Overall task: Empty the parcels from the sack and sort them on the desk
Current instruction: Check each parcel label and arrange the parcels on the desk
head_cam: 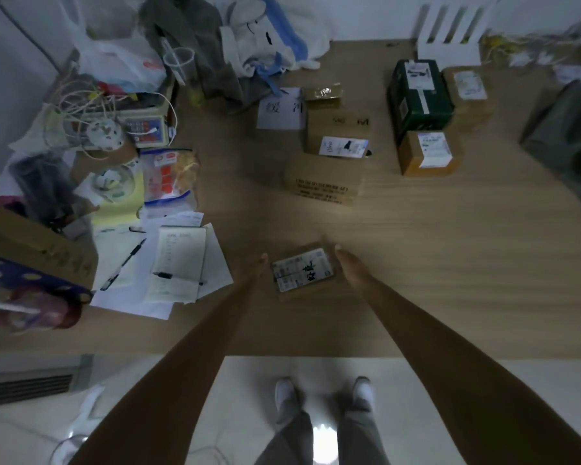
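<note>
Wooden surface [450, 250] is carrying two far clusters of sorted parcels, and nearest the person a small labelled parcel [302, 274] is lying between both hands, long axis slanting far-right; left hand [256, 267] and right hand [347, 265] are flanking it with straight fingers, equally close.

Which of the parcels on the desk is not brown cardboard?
The dark green box at the far right group, with a white label on top. All the other parcels there are plain brown cardboard.
</note>
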A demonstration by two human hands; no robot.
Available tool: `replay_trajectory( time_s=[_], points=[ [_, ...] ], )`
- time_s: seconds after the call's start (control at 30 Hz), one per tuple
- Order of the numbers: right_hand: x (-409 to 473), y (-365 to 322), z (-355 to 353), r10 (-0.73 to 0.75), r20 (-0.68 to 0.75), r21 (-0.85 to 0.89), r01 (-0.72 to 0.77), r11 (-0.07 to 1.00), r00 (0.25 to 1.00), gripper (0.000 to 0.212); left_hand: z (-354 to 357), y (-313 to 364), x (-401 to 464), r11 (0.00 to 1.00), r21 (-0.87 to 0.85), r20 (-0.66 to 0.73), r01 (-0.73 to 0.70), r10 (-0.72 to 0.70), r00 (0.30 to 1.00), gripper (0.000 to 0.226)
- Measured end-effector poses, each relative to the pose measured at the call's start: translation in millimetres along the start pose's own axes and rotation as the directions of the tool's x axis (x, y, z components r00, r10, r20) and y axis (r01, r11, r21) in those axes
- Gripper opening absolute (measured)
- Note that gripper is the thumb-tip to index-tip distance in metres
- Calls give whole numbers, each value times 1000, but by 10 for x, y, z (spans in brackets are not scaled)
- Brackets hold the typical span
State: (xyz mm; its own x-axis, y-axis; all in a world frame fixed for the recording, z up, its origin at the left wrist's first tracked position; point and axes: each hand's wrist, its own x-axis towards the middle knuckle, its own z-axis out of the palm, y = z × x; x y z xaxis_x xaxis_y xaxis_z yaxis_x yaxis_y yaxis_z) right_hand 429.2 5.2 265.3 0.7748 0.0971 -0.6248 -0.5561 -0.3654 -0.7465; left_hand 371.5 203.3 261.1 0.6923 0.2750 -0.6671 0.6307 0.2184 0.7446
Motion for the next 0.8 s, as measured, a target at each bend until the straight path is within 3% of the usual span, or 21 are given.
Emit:
replay_trajectory(
  time_s=[0.27,0.4,0.7,0.8],
  points=[
    [259,332,90,28,82,-60,-23,998,996,38,89,-300,165,976,211,37,-49,42,998,23],
    [565,608,145,13,58,-21,-12,1000,998,31,65,-436,215,965,240,98,-105,84,992,27],
    [430,444,18,-18,47,58,15,998,999,38,157,-298,140,992,98,-23,-83,86,996,25],
    [366,363,-138,-65,29,72,63,995,997,41,259,-168,101,997,39,-4,-61,62,998,35]
  ],
)
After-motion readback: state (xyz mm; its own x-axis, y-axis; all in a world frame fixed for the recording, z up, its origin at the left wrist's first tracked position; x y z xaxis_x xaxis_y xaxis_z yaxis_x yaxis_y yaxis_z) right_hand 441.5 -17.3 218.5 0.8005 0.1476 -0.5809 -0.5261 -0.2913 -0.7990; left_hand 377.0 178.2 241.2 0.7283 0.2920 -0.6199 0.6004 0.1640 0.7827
